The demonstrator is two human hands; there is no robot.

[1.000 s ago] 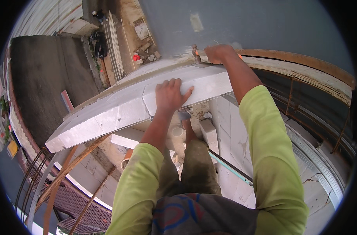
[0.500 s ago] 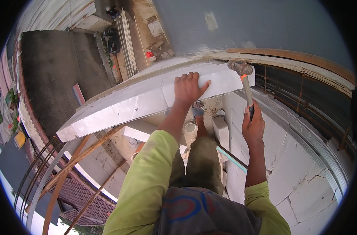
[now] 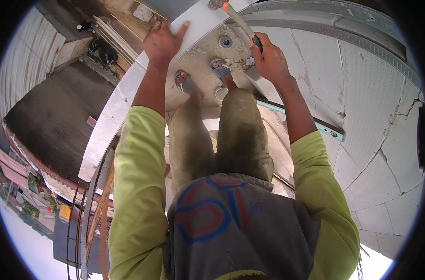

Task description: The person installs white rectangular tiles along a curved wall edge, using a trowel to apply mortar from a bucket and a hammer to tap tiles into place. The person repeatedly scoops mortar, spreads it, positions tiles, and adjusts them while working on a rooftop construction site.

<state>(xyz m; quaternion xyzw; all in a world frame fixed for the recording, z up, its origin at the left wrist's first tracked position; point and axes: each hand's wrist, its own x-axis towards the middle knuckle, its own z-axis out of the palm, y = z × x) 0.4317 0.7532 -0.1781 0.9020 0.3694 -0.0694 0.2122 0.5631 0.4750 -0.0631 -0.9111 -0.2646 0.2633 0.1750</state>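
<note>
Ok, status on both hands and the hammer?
Right hand gripping hammer by the handle. Left hand open, resting on white wall. Hammer head over wall, contact unclear. Level behind right forearm, away from hammer head.

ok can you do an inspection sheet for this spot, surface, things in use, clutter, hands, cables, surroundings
Surface: white block wall, a few small marks; dusty floor with grit.
Things in use: hammer, head partly cut off by the picture's upper edge.
Clutter: pale cup and teal-edged bar by the right leg.
Hands: left hand open on the wall; right hand closed around the handle.
Cables: one thin brown strand at far right, kind unclear.
Surroundings: corrugated roofing and timber at left.
</note>
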